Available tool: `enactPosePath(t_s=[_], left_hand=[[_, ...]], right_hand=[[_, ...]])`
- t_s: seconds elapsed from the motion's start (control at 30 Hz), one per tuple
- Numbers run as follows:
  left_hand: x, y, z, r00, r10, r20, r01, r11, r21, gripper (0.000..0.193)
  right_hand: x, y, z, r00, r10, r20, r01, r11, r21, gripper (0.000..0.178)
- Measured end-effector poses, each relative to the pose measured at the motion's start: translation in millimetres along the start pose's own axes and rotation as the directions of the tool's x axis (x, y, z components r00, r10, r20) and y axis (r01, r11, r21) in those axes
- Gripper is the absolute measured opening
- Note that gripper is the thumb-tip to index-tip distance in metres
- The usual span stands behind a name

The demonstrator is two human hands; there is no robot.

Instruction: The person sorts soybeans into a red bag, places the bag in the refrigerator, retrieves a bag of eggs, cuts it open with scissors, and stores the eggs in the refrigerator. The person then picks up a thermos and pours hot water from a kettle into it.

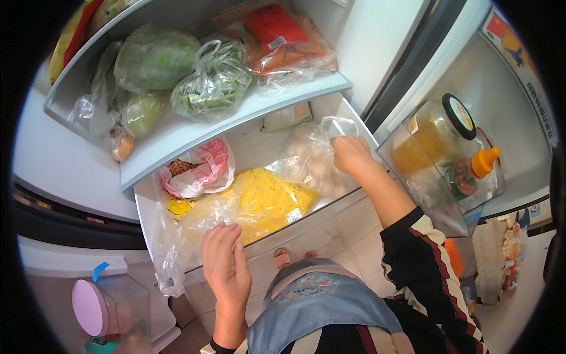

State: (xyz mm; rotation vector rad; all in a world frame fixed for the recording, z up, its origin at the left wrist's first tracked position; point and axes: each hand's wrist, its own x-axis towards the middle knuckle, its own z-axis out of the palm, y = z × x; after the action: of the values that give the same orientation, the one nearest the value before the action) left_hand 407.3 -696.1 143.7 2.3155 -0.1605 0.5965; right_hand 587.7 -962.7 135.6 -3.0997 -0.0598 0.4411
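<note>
A fridge drawer (141, 203) is pulled out below a shelf. At its right end my right hand (352, 156) is closed on the gathered top of a clear plastic bag (312, 159) with pale, roundish contents I cannot name. My left hand (226, 259) is held with fingers stretched over the drawer's front edge, holding nothing; whether it touches the plastic beneath is unclear. Between the hands lies a clear bag of yellow food (268, 197). Behind it, at the left, sits a pink and white bag (206, 168) opened on small brown nuts or beans.
The shelf (236, 127) above holds a large green melon-like item (154, 59), bagged green vegetables (215, 79) and a red package (274, 29). In the right door bin stand a black-lidded jar (433, 133) and an orange-capped bottle (485, 162). A pink-lidded container (91, 307) is at lower left.
</note>
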Motion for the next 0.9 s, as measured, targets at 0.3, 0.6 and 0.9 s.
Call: enactPosePath(t_s=[0.3, 0.6, 0.9], left_hand=[[-6.0, 4.0, -8.2, 0.98, 0.088, -0.179, -0.108, 0.988, -0.106, 0.021], [-2.9, -7.9, -18.0, 0.977, 0.106, -0.187, -0.108, 0.994, 0.004, 0.029], [-7.8, -24.1, -59.6, 0.983, -0.084, -0.165, 0.133, 0.94, 0.315, 0.053]], right_hand=[[15.1, 4.2, 16.3, 0.906, -0.127, -0.403, 0.176, 0.98, 0.088, 0.079], [44.6, 27.6, 22.0, 0.917, 0.047, 0.396, -0.057, 0.998, 0.015, 0.081], [-56.9, -85.9, -20.1, 0.794, -0.607, 0.032, 0.574, 0.767, 0.288, 0.077]])
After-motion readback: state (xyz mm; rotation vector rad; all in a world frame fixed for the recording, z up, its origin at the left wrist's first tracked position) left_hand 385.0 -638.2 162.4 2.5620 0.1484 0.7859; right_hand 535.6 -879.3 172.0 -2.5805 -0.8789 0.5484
